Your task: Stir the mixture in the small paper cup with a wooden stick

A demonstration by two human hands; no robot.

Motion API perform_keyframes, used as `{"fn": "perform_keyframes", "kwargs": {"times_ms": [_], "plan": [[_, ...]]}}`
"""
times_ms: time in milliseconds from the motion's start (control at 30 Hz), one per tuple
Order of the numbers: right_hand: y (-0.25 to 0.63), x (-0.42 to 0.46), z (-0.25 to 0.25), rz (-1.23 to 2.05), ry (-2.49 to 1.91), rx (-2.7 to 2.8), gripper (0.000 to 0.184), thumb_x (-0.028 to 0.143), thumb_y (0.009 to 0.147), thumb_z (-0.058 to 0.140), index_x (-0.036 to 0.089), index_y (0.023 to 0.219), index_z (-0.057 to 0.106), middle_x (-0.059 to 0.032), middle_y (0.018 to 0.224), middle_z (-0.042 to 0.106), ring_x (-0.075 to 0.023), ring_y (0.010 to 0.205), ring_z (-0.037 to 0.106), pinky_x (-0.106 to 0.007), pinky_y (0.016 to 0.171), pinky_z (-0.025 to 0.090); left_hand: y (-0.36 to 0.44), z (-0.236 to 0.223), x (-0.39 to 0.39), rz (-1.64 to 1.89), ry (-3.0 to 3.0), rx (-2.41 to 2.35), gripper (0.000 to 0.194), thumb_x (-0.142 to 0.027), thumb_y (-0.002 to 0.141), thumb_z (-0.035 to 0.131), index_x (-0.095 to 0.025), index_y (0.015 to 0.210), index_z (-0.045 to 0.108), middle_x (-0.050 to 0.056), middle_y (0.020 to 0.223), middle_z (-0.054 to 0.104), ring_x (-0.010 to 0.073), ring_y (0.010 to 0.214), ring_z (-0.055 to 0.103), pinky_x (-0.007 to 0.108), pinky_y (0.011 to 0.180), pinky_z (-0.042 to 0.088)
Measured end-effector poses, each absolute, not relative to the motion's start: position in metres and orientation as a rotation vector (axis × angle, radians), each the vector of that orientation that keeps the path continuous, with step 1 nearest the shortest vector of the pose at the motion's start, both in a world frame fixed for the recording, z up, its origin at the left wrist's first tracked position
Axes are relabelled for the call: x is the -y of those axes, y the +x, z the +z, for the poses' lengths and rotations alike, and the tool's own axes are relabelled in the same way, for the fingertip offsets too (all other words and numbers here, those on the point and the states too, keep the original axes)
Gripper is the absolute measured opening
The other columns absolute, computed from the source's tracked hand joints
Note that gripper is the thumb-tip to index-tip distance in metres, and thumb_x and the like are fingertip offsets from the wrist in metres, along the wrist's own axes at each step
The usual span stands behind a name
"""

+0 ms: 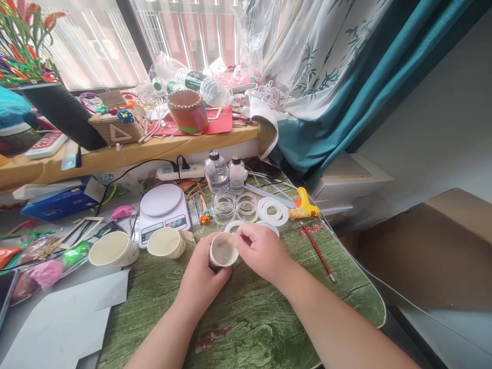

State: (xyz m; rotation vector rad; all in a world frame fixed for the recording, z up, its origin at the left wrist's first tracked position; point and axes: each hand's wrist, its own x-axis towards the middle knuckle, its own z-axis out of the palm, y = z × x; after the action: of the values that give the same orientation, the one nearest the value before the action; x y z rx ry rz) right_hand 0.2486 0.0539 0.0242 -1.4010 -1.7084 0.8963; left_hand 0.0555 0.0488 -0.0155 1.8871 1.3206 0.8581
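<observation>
- Cup of pale liquid, held around its side by the left hand
- Right hand at its rim, fingertips drawn narrow; I cannot tell whether they pinch anything
- Two open cups to the left, near a white scale with tiny, illegible button markings
- Pale rings beyond the hands
- Clear bottles with black caps, no readable writing
- Green-labelled bottles on the ledge, lettering too small to read

The green table is holding many things. A red pencil is lying on the right. A white scale and two paper cups are sitting on the left. Two clear bottles are standing at the far side, near white rings.
</observation>
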Motion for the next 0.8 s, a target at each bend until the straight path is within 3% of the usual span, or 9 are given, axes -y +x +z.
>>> {"fn": "perform_keyframes", "kwargs": {"times_ms": [300,800], "plan": [[0.2493,-0.0519,0.0255,0.956,-1.401,1.754,0.033,0.028,0.093,0.059,0.02,0.064,0.044,0.0047,0.06,0.046,-0.0114,0.059,0.04,-0.026,0.056,0.026,0.0546,-0.0201,-0.0514,0.833,1.855,-1.403,0.062,-0.016,0.078,0.07,-0.026,0.138,0.056,0.009,0.136,0.067,0.0314,0.127,0.064,0.05,0.109,0.052],[0.2486,-0.0514,0.0257,0.861,-1.393,1.792,0.036,0.026,0.095,0.057,0.02,0.064,0.038,0.0042,0.062,0.045,-0.0114,0.061,0.04,-0.027,0.058,0.025,0.0544,-0.0194,-0.0528,0.793,1.868,-1.306,0.055,-0.013,0.08,0.067,-0.027,0.133,0.061,0.008,0.134,0.068,0.0304,0.125,0.064,0.049,0.108,0.05]]}}
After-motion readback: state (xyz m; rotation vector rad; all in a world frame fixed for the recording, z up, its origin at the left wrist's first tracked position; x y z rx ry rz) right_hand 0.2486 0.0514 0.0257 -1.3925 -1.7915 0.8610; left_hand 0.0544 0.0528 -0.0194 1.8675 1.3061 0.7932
